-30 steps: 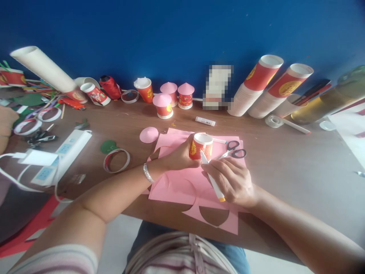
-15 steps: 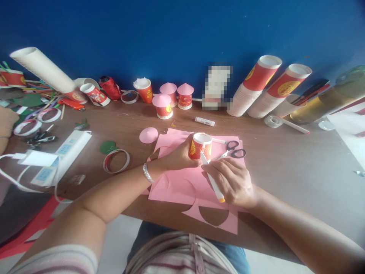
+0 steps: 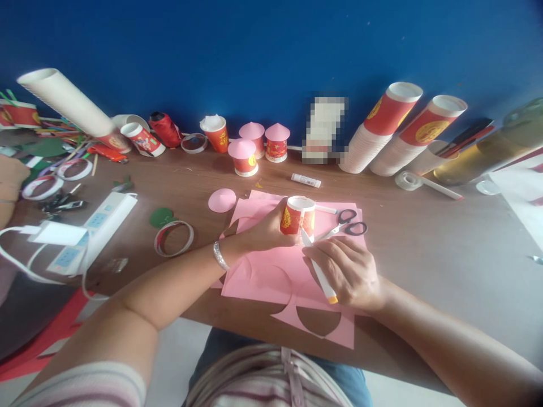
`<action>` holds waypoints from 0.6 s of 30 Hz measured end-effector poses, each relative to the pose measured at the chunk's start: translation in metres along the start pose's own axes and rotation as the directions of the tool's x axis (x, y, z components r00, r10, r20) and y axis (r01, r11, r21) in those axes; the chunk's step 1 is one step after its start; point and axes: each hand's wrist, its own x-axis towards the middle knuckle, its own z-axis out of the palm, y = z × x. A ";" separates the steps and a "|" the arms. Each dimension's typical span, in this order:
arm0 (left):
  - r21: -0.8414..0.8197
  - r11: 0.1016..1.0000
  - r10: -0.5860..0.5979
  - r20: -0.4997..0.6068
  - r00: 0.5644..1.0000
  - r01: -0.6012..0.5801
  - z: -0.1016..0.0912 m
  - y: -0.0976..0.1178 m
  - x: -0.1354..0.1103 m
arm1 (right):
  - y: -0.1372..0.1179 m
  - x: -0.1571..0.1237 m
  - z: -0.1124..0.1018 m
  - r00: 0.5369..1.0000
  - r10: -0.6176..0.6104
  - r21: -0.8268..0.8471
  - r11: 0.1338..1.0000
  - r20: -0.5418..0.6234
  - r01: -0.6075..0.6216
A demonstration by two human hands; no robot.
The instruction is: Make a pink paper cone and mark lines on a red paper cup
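In the head view a red paper cup [image 3: 292,219] with gold print and a white rim stands upright, held low over pink paper sheets [image 3: 258,277]. My left hand [image 3: 274,229] is wrapped round its left side. My right hand [image 3: 345,268] is closed on a white marker [image 3: 321,277] with an orange end. The marker's tip is at the front of the cup, by a pale vertical strip; whether it touches I cannot tell. Scissors [image 3: 350,222] with black handles lie open just behind my right hand. A pink paper cone [image 3: 222,200] rests left of the sheets.
Behind stand several pink-roofed cups [image 3: 246,164], a glue stick [image 3: 306,180] and tall cup stacks [image 3: 382,130]. A tape roll [image 3: 408,180] is at right. To the left are a cut cup ring [image 3: 173,238], a power strip [image 3: 95,232] and cables. Part of another person shows at the left edge.
The marker and my right hand have shifted slightly down and right along the cup. My left hand and the cup stay almost where they were.
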 end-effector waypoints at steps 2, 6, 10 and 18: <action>-0.008 1.000 -0.006 0.011 1.000 0.006 0.000 0.000 -0.001 | 0.000 0.000 0.000 1.000 0.001 0.005 1.000 0.003 -0.001; 0.011 1.000 -0.005 0.003 1.000 0.005 -0.001 0.003 -0.001 | 0.001 -0.001 0.000 1.000 0.002 0.008 1.000 -0.006 -0.002; 0.007 1.000 -0.004 0.007 1.000 0.003 -0.002 0.005 -0.001 | 0.001 -0.001 0.000 1.000 -0.001 0.017 1.000 -0.004 0.002; -0.011 1.000 0.025 0.010 1.000 -0.025 -0.001 0.002 0.000 | 0.000 -0.002 0.000 1.000 0.005 0.030 1.000 -0.020 -0.004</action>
